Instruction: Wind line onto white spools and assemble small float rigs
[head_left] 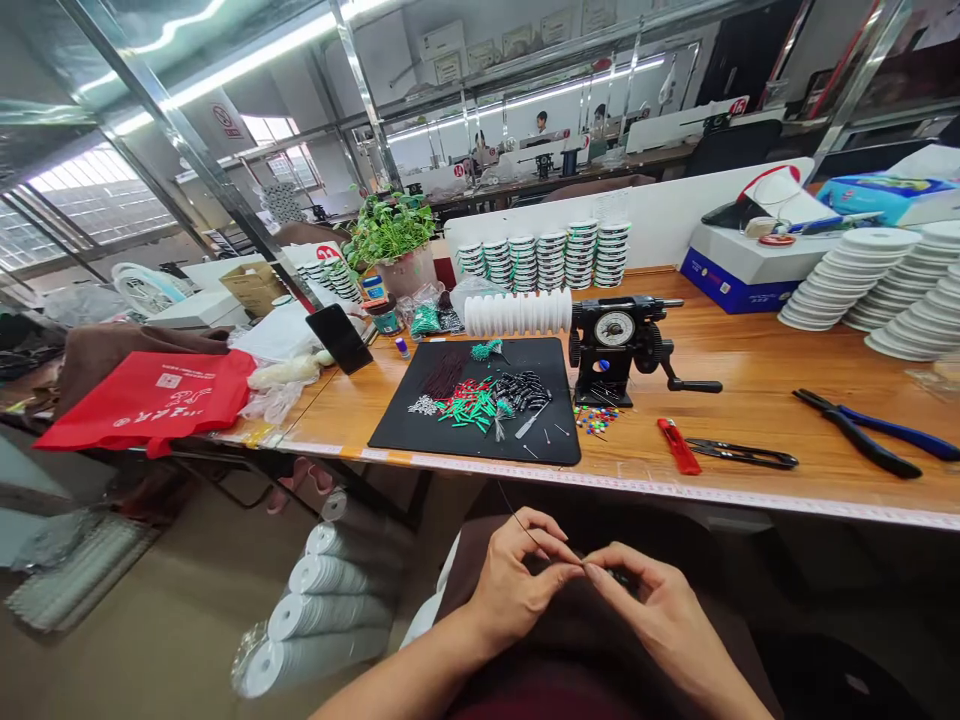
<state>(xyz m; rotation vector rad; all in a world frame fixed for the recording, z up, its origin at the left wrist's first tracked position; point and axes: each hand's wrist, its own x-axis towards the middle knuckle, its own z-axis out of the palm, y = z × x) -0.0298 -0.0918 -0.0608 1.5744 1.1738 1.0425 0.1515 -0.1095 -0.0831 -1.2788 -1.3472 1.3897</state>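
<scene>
My left hand [517, 575] and my right hand [649, 600] meet over my lap, below the table edge. Both pinch a thin dark wire-like strand [525, 525] between thumb and forefinger; one end curves up past my left fingers. A small dark piece sits under my right fingertips, too small to name. On the table above lies a black mat [480, 400] strewn with several small green, red, black and silver parts.
A black hand-crank winder [619, 345] stands right of the mat. A red cutter [679, 445], black snips [742, 455] and blue-handled pliers [870, 430] lie on the wooden table [750, 380]. White spool stacks [877, 275] sit at the right and back. White rolls [322, 610] lie on the floor.
</scene>
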